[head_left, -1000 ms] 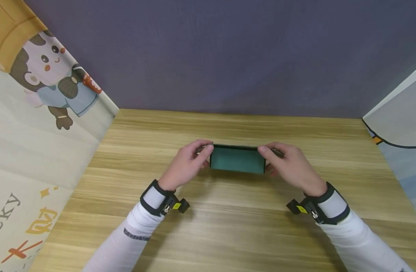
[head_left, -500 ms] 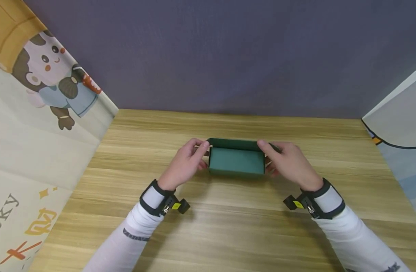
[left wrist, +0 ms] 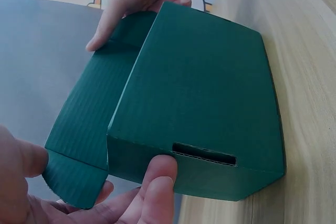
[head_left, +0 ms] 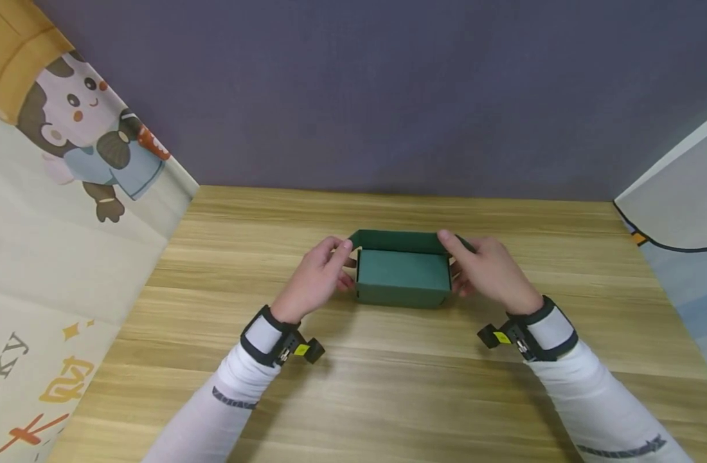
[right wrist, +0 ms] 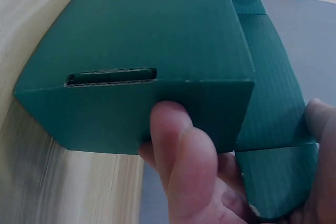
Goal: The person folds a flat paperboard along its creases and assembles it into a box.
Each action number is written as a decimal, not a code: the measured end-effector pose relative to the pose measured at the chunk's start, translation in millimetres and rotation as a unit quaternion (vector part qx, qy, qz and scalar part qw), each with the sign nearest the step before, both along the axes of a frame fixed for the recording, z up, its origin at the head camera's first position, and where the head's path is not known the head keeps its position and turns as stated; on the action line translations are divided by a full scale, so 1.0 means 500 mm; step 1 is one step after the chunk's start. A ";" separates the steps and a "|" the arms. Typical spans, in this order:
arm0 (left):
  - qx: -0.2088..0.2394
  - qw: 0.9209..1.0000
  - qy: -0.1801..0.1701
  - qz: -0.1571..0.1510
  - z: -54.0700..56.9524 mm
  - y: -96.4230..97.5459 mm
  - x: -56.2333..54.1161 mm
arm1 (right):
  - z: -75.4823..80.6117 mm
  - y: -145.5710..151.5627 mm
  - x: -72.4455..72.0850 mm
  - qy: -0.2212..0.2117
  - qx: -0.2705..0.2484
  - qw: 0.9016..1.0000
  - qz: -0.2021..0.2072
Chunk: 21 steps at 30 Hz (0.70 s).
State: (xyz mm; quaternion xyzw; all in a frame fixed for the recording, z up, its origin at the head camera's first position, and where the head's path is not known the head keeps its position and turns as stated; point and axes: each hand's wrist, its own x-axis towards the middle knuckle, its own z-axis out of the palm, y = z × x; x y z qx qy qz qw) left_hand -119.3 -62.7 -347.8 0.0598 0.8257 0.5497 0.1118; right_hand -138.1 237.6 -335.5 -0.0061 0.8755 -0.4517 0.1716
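A small green cardboard box (head_left: 404, 270) is between both hands in the head view. Along its far side a long lid flap (head_left: 396, 240) stands up, with a folded tab at each end. My left hand (head_left: 312, 281) pinches the flap's left tab (left wrist: 76, 181) between thumb and fingers, while other fingertips press the box's end below a narrow slot (left wrist: 205, 154). On the opposite end my right hand (head_left: 495, 274) holds the right tab (right wrist: 281, 179) likewise. Its fingertips touch that end face, near a matching slot (right wrist: 111, 76).
The box is over a wood-grain table (head_left: 353, 399), towards the middle. Behind the table hangs a dark blue-grey cloth (head_left: 388, 96). A printed cartoon sheet (head_left: 53, 257) borders the left side, and another pale sheet (head_left: 683, 193) borders the right.
The flap shows as a thin edge at first, then as a broad raised panel. More of the box's near face has come into view. My right hand has shifted slightly left and away.
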 end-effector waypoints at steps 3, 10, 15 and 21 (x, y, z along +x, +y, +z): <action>0.006 1.000 0.000 0.002 -0.001 -0.002 0.000 | -0.001 -0.001 0.000 0.003 -0.010 1.000 -0.001; 0.019 1.000 -0.006 0.008 -0.001 -0.005 0.001 | -0.002 0.004 0.007 0.020 -0.054 0.998 0.007; 0.038 0.999 -0.017 0.014 -0.002 -0.006 0.004 | -0.002 0.014 0.019 0.022 -0.092 0.995 0.003; 0.055 0.998 -0.029 0.022 -0.003 -0.008 0.005 | -0.003 0.023 0.033 0.018 -0.162 0.987 -0.002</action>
